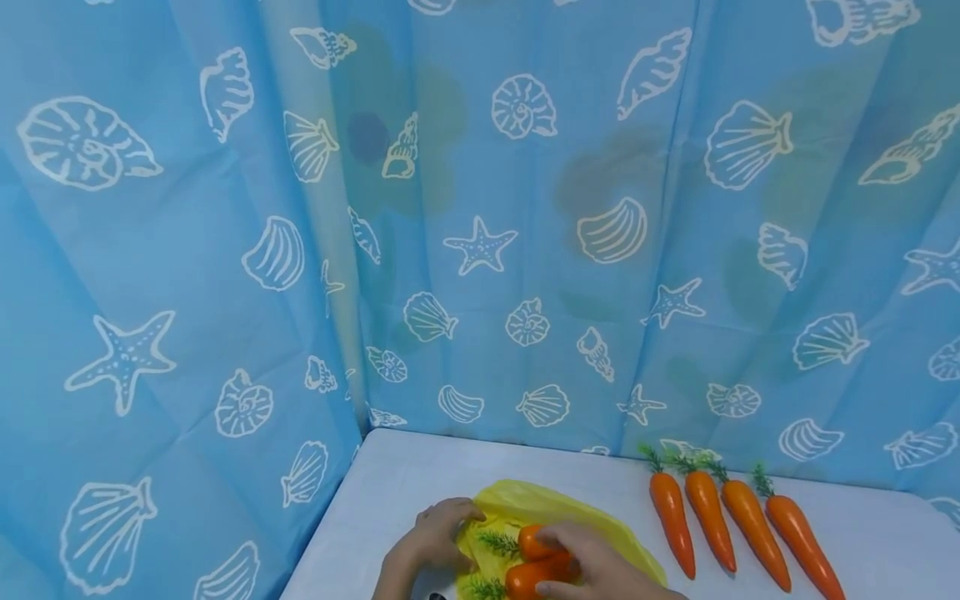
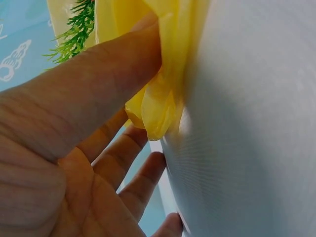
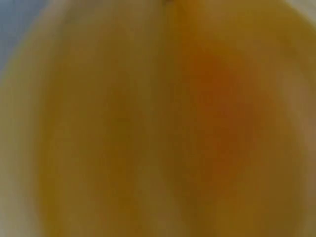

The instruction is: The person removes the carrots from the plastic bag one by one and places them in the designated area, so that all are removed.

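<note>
A yellow plastic bag (image 1: 555,500) lies on the white table, with its mouth toward my left hand (image 1: 435,537). That hand pinches the bag's edge; the left wrist view shows the thumb tucked into the yellow plastic (image 2: 170,54) and the other fingers spread below. Two orange carrots with green tops, an upper carrot (image 1: 529,542) and a lower carrot (image 1: 525,578), lie side by side at the bag. My right hand (image 1: 600,567) grips them, fingers over the upper one and thumb against the lower. Blurred yellow plastic (image 3: 98,123) fills the right wrist view.
Several more carrots (image 1: 750,525) lie in a row on the table's right side, tops toward the back. A blue curtain (image 1: 480,333) with white shell prints hangs behind and left of the white table (image 1: 405,462). A small dark object (image 1: 437,596) shows at the bottom edge.
</note>
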The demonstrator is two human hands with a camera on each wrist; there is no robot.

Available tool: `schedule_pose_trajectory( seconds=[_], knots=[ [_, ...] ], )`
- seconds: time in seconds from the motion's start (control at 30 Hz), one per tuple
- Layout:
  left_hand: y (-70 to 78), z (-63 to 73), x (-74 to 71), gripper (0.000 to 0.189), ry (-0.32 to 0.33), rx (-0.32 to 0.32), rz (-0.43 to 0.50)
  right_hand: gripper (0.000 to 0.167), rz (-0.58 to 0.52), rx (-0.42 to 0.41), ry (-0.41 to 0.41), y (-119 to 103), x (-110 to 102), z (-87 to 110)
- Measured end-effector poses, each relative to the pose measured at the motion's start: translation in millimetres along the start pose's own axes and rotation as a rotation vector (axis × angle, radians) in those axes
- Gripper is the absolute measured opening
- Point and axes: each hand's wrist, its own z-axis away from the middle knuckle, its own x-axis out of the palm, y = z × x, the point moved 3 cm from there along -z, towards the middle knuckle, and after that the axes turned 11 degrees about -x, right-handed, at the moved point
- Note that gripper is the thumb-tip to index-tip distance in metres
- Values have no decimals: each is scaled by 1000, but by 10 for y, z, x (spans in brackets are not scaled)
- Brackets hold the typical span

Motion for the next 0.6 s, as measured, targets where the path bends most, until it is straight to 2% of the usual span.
schedule_pose_trajectory(
  seconds=[0.13, 0.27, 0.6],
  knots=[
    [40, 38, -11, 52, -5, -4, -5, 58, -84, 93, -6, 38, 92, 13],
    [48, 58, -2, 51, 0, -9, -8, 65, -67, 99, 7, 69, 185, 40],
    [44, 33, -4, 50, -5, -33, -7, 46, -84, 87, 3, 144, 290, 25]
  ],
)
